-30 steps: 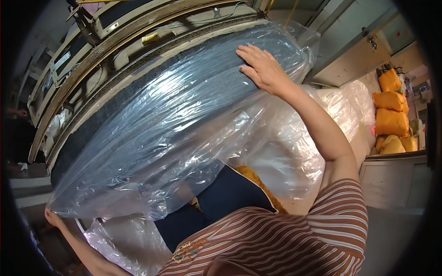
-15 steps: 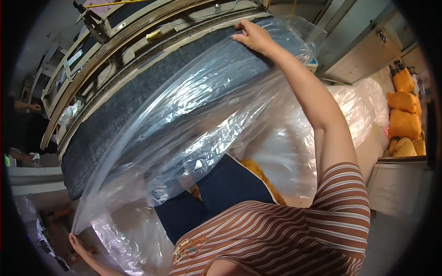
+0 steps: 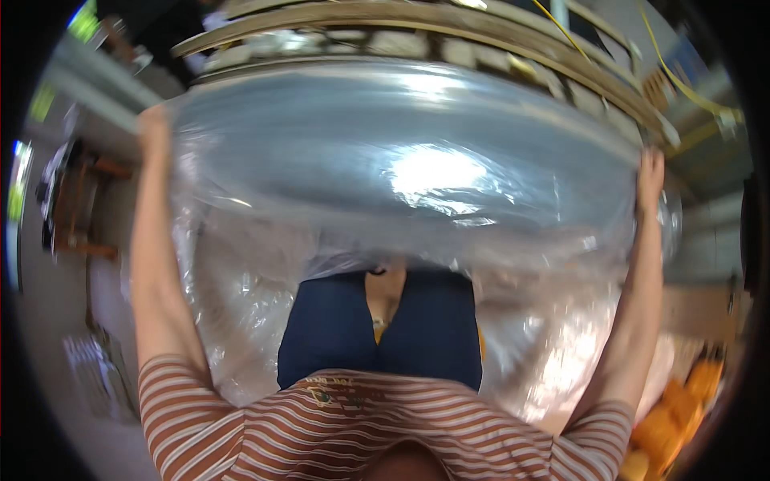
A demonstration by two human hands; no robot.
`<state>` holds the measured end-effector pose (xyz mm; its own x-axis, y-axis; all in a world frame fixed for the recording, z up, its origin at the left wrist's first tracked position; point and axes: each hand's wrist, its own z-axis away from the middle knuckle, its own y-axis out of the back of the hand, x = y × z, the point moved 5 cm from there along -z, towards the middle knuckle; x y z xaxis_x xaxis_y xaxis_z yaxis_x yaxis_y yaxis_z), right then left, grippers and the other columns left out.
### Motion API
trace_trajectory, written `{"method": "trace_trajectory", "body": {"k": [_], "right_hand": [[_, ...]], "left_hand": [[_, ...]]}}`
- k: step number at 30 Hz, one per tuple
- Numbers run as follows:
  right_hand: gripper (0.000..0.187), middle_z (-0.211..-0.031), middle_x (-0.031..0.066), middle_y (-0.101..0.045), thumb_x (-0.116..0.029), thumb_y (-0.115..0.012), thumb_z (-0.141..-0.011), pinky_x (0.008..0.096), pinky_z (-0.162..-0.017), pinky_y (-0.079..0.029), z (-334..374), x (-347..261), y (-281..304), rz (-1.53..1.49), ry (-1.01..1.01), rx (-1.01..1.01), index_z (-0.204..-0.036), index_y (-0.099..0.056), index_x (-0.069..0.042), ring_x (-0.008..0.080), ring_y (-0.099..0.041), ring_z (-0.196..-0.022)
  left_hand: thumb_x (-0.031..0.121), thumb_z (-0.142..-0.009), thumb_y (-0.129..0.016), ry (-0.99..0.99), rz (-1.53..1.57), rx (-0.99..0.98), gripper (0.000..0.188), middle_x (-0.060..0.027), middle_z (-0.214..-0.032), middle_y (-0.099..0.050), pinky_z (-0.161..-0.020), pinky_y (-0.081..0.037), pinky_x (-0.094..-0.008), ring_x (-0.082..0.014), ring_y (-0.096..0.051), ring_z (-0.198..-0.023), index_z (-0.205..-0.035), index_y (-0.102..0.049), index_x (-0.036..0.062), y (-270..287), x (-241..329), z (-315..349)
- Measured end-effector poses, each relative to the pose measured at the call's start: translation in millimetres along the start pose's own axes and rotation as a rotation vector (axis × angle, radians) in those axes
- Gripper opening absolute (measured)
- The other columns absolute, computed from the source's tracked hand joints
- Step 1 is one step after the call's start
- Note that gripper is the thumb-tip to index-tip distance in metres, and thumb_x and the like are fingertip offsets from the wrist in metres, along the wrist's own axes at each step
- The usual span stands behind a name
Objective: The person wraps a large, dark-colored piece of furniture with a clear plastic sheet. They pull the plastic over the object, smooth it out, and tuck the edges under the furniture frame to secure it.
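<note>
we grip the clear plastic sheet (image 3: 321, 152) by its edges, left hand (image 3: 155, 128) upper left, right hand (image 3: 651, 170) upper right, wooden rail (image 3: 353, 14) along the top.

I see a brown shirt (image 3: 353, 421) with white stripes and short sleeves (image 3: 192, 417), a small chest print (image 3: 338, 398) too blurred for me to make out, and dark navy pants (image 3: 437, 329).

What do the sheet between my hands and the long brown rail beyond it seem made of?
The sheet looks like glossy, clear plastic film: see-through, creased, with bright glare. The rail is probably dull wood, judging by its brown tone, though blur leaves that open.
</note>
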<state>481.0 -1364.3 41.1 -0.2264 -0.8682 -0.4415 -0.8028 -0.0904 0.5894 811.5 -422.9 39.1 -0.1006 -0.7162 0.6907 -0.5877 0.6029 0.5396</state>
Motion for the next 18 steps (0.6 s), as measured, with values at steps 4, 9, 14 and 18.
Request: {"method": "trace_trajectory", "body": {"k": [4, 9, 14, 18], "right_hand": [[0.023, -0.094, 0.0021, -0.061, -0.023, -0.060, -0.093, 0.0251, -0.083, -0.043, 27.6, 43.3, -47.2, -0.231, -0.192, -0.001, -0.103, -0.060, -0.002, 0.0123, -0.054, -0.087], [0.023, -0.092, 0.0016, -0.060, -0.023, -0.062, -0.093, 0.0252, -0.083, -0.043, 3.2, 74.7, -53.5, -0.261, -0.182, -0.083, -0.100, -0.061, -0.001, 0.0117, -0.053, -0.085], [0.027, -0.093, 0.0037, -0.063, -0.025, -0.063, -0.092, 0.0263, -0.083, -0.044, -8.8, 78.1, -72.3, -0.187, -0.202, -0.102, -0.099, -0.063, 0.001, 0.0129, -0.055, -0.087], [0.029, -0.092, 0.0057, -0.063, -0.026, -0.064, -0.090, 0.0275, -0.081, -0.044, -12.5, 68.0, -69.1, -0.164, -0.209, -0.091, -0.097, -0.063, 0.002, 0.0145, -0.055, -0.085]], "left_hand": [[0.024, -0.091, -0.060, 0.004, 0.402, 0.037, 0.021, -0.0009, -0.080, -0.064, -0.061, -0.043, -0.0247, -0.0093, -0.054, -0.067, -0.097, -0.066, 0.0060, -42.7, -58.9, -22.2], [0.022, -0.087, -0.065, 0.062, 0.511, -0.095, 0.018, 0.0029, -0.074, -0.061, -0.054, -0.039, -0.0211, -0.0046, -0.050, -0.060, -0.096, -0.068, 0.0061, -79.4, -47.6, -42.4], [0.021, -0.084, -0.068, 0.005, 0.442, -0.055, 0.019, 0.0009, -0.078, -0.066, -0.066, -0.045, -0.0234, -0.0074, -0.057, -0.071, -0.093, -0.072, 0.0052, -96.0, -60.2, -72.9], [0.022, -0.081, -0.070, 0.003, 0.383, -0.046, 0.020, -0.0002, -0.083, -0.069, -0.073, -0.047, -0.0259, -0.0099, -0.060, -0.078, -0.093, -0.073, 0.0061, -109.0, -65.1, -78.1]]}}
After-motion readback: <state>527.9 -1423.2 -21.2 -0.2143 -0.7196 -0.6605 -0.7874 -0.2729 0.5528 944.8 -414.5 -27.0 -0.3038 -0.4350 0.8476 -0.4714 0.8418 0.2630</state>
